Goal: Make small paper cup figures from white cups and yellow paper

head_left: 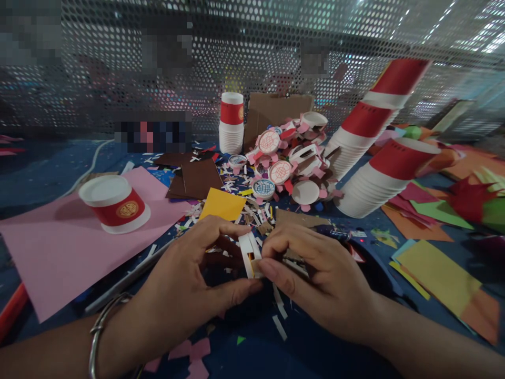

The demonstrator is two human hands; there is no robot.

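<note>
Between the thumb and fingers of my left hand (185,268), a small round white piece (246,246), like a cut-off paper cup base, is held on edge. It has a slot in its rim with a bit of yellow showing. My right hand (319,273) is closed in a pinch at the piece's right side, thumb tip on a small tan paper tab (256,267) by the slot. The right fingertips are partly hidden. Beyond my hands lies a heap of similar white cup bases (305,192) with pink tabs, some printed with red or blue grids.
A red-and-white paper cup (128,210) stands upside down on pink paper (55,242) at left. Cup stacks (231,123) stand behind, with leaning ones (379,179) at right. Yellow paper (223,204), brown sheets (200,176), coloured sheets (437,268) and scraps cover the blue table.
</note>
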